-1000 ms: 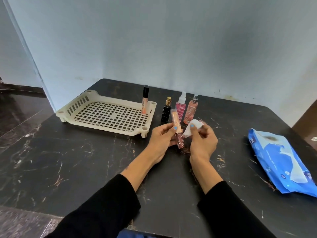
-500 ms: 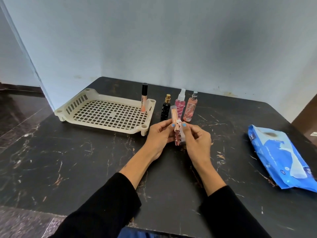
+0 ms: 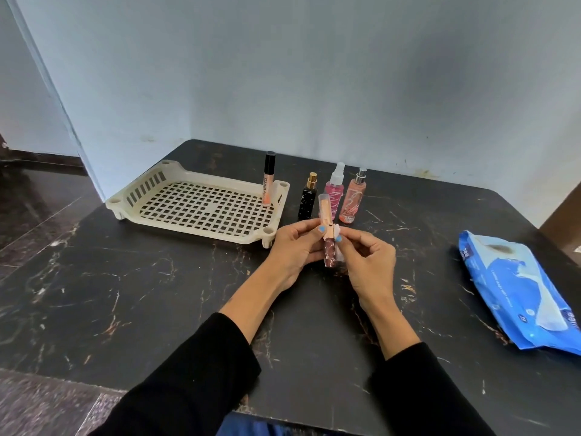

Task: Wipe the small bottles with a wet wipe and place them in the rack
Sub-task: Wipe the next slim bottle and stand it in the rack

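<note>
hands [image 3: 295,247] [image 3: 369,259] pinch gloss tube [image 3: 327,229] and wipe [image 3: 338,247]

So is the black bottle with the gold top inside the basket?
No, the black bottle stands on the table just right of the rack, beside the two pink spray bottles.

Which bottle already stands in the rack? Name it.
The tall black-capped peach tube, upright in the rack's right rear corner. The other three standing bottles are on the table; a fifth is held.

Wipe [image 3: 338,247] now presses tube [image 3: 327,229] (right).
</note>
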